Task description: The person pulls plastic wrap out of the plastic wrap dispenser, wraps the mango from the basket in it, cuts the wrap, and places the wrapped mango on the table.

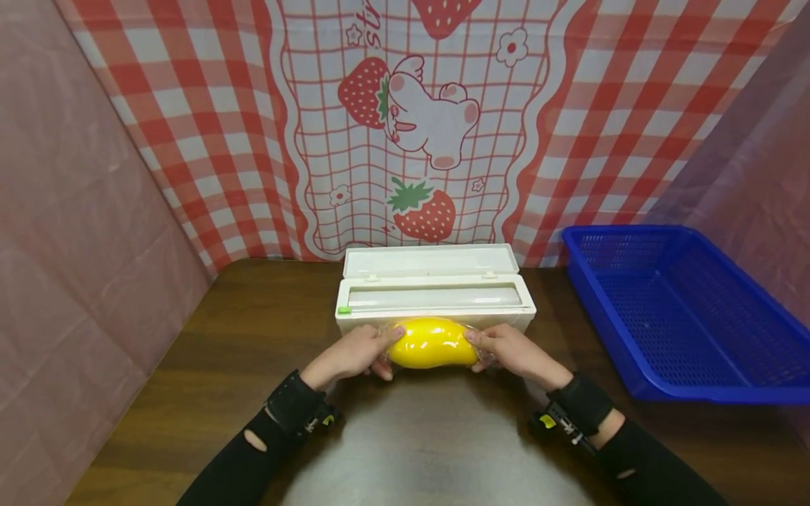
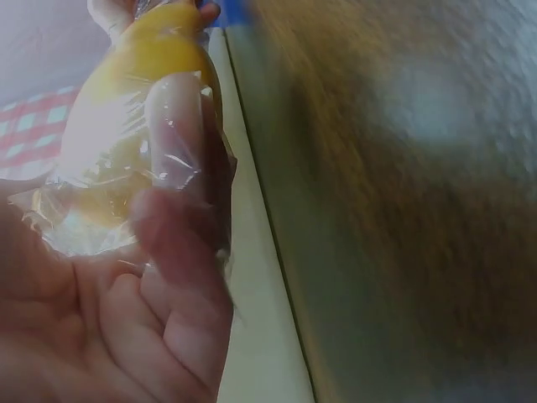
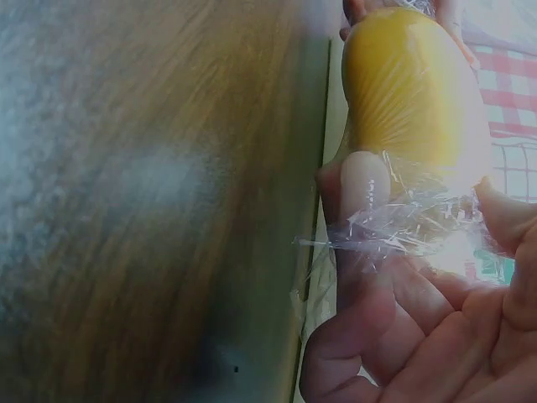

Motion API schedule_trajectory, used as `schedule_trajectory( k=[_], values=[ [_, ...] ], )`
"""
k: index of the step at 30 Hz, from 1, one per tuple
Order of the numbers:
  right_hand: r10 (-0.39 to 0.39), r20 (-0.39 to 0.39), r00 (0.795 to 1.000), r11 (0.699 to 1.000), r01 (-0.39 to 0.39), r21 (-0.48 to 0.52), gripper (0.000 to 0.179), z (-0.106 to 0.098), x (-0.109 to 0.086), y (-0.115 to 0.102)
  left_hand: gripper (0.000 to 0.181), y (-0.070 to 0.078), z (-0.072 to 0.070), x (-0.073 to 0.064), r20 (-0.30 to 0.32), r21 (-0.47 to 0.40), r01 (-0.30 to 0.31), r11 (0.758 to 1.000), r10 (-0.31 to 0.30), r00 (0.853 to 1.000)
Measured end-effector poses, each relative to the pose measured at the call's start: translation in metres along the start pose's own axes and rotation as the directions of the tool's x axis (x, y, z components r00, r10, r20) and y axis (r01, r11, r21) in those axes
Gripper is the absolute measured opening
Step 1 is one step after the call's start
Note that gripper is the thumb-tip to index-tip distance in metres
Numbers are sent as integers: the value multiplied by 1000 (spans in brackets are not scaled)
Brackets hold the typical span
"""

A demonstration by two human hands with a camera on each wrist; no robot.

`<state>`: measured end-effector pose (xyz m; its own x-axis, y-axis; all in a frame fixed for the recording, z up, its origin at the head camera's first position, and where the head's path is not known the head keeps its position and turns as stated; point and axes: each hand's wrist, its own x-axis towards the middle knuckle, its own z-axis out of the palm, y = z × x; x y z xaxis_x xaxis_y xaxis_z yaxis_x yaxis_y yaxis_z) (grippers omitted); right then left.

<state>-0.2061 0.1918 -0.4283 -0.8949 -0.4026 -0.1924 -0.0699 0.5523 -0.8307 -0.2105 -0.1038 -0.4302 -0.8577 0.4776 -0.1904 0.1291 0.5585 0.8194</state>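
A glossy yellow mango [image 1: 432, 343], wrapped in clear cling film, is held up level between both hands, just in front of the white cling film dispenser. At its left end the left hand [image 1: 356, 353] grips it, thumb on top and fingers beneath. Mirroring this, the right hand [image 1: 511, 351] grips the other end. In the left wrist view the film [image 2: 105, 235] bunches over the fingers. The right wrist view shows crumpled film [image 3: 403, 214] gathered at that end, and tight creases on the mango [image 3: 403, 92].
Behind the mango stands the white dispenser [image 1: 436, 315] with its lid [image 1: 430, 261] raised, a film roll [image 1: 433, 296] inside and a green slider [image 1: 344, 310] at its left. To the right sits a blue basket [image 1: 633, 351]. A checked cloth [image 1: 221, 140] hangs behind the wooden table [image 1: 183, 372].
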Motion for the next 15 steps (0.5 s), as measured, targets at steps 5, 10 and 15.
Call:
schedule_trajectory(
  k=[5,10,15],
  values=[
    [25,5,1000,1000,-25,18,55,0,0,-4,73,0,0,0,24,-51,36,998,-35,999],
    [53,8,999,999,-53,7,57,0,1,-5,75,0,0,1,41,-80,69,994,-66,997],
    [61,34,998,998,-61,-3,58,-1,3,-3,76,-3,0,3,72,-111,114,987,-107,992]
  ],
)
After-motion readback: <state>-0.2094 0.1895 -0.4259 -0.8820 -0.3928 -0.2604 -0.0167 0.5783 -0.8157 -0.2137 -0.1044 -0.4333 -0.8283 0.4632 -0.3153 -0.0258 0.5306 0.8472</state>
